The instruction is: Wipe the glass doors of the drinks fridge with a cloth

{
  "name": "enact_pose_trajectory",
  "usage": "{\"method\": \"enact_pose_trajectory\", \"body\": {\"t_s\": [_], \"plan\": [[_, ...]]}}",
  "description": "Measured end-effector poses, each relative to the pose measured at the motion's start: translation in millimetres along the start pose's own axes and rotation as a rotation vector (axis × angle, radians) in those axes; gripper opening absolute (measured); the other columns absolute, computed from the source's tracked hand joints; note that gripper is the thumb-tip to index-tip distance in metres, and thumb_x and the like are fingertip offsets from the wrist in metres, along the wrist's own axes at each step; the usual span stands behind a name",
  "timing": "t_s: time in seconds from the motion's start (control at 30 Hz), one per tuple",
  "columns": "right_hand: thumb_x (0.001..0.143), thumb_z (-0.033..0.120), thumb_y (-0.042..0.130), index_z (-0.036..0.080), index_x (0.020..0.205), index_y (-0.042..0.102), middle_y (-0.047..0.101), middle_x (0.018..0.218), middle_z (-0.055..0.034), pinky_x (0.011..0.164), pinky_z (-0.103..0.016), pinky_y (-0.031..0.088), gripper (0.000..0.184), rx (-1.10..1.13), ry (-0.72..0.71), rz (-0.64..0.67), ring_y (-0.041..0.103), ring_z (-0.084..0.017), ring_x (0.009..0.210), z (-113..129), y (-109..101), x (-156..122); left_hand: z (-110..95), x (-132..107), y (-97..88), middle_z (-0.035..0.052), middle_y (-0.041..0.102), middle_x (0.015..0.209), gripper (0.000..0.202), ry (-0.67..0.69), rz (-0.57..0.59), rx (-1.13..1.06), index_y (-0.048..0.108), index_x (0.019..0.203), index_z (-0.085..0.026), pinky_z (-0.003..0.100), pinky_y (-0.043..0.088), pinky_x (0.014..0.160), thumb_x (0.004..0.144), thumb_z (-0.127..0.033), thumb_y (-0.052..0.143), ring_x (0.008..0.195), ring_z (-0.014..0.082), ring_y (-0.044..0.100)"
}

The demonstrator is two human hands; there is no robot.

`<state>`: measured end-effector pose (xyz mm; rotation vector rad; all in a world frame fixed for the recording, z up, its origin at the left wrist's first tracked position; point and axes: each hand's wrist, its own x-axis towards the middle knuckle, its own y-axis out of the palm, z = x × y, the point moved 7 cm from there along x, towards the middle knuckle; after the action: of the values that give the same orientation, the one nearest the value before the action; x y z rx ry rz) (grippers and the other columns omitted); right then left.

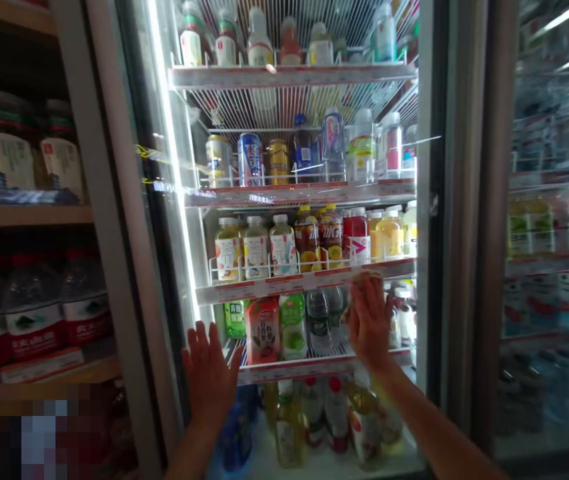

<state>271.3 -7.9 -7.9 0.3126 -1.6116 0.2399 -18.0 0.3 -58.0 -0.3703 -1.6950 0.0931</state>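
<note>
- Fridge door, glass, middle of view, shelves of drinks behind it.
- Left hand flat on door, low, near its left edge, fingers spread.
- Right hand flat on door, higher, toward its right edge, fingers pressed together, pointing up, tips blurred.
- Red carton behind door, between both hands.
- Water bottles on open shelf left of door.

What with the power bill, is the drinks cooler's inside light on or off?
On: a bright strip light glows down the left side, and the bottles on the shelves are clearly lit.
</note>
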Motion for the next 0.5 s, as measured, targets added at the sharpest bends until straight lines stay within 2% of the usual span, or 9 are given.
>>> {"method": "enact_pose_trajectory", "body": {"t_s": [0.03,0.1,0.2,0.27,0.3,0.37,0.43,0.5], "plan": [[0.086,0.013,0.041,0.027,0.147,0.017,0.029,0.15,-0.0097,0.109,-0.06,0.021,0.067,-0.003,0.05,-0.021,0.023,-0.029,0.139,-6.6,-2.1,3.3,0.0,-0.5,1.0,0.0189,0.012,0.153,0.073,-0.006,-0.003,0.002,-0.007,0.146,-0.023,0.061,0.02,0.107,0.091,-0.049,0.033,0.141,0.0335,0.008],[0.086,0.015,0.04,0.028,0.147,0.014,0.027,0.15,-0.0089,0.108,-0.06,0.024,0.067,0.032,0.068,0.008,0.024,-0.03,0.139,3.0,3.3,7.7,-0.4,-1.1,2.5,0.0185,0.01,0.153,0.072,-0.012,-0.009,0.0,-0.007,0.145,-0.022,0.062,0.018,0.108,0.091,-0.049,0.032,0.141,0.0338,0.007],[0.087,0.015,0.038,0.025,0.147,0.013,0.039,0.145,-0.0079,0.112,-0.053,0.023,0.067,0.121,-0.079,0.154,0.031,-0.026,0.137,49.0,22.4,4.2,-1.1,-1.0,2.6,0.0178,0.009,0.153,0.072,-0.009,-0.011,-0.009,-0.007,0.146,-0.022,0.062,0.018,0.108,0.091,-0.048,0.032,0.141,0.0338,0.006],[0.086,0.013,0.038,0.023,0.147,0.015,0.047,0.14,-0.0067,0.114,-0.048,0.02,0.066,0.15,-0.2,0.223,0.034,-0.022,0.135,67.8,28.5,-3.3,-1.2,-0.4,1.7,0.0175,0.009,0.153,0.072,-0.008,-0.01,-0.015,-0.006,0.146,-0.023,0.062,0.018,0.108,0.091,-0.047,0.033,0.141,0.0335,0.007],[0.086,0.012,0.038,0.023,0.147,0.016,0.049,0.138,-0.0061,0.115,-0.046,0.019,0.066,0.148,-0.236,0.224,0.035,-0.02,0.135,67.1,26.9,-6.7,-1.6,-0.3,0.9,0.0174,0.008,0.153,0.072,-0.006,-0.013,-0.017,-0.006,0.146,-0.023,0.062,0.018,0.108,0.091,-0.047,0.033,0.141,0.0336,0.006],[0.086,0.012,0.039,0.024,0.147,0.017,0.049,0.138,-0.0063,0.116,-0.047,0.016,0.065,0.105,-0.217,0.166,0.033,-0.02,0.136,45.6,17.2,-9.8,-3.3,-0.4,-0.1,0.0175,0.008,0.153,0.071,0.002,-0.023,-0.02,-0.006,0.146,-0.022,0.062,0.018,0.108,0.091,-0.047,0.033,0.141,0.034,0.006],[0.087,0.012,0.04,0.026,0.147,0.017,0.041,0.144,-0.0078,0.114,-0.053,0.016,0.066,0.034,-0.087,0.071,0.026,-0.023,0.139,12.1,4.4,-9.2,-5.4,-0.9,0.2,0.018,0.008,0.153,0.071,0.002,-0.026,-0.014,-0.006,0.146,-0.022,0.063,0.018,0.107,0.091,-0.045,0.034,0.141,0.0346,0.006],[0.087,0.013,0.039,0.027,0.147,0.014,0.031,0.148,-0.0091,0.111,-0.058,0.02,0.067,-0.02,0.063,-0.002,0.02,-0.027,0.14,-8.2,-2.8,-9.4,-6.7,-0.9,1.2,0.019,0.007,0.153,0.072,-0.009,-0.018,-0.01,-0.008,0.145,-0.022,0.064,0.018,0.107,0.092,-0.043,0.035,0.141,0.0354,0.005]]}}
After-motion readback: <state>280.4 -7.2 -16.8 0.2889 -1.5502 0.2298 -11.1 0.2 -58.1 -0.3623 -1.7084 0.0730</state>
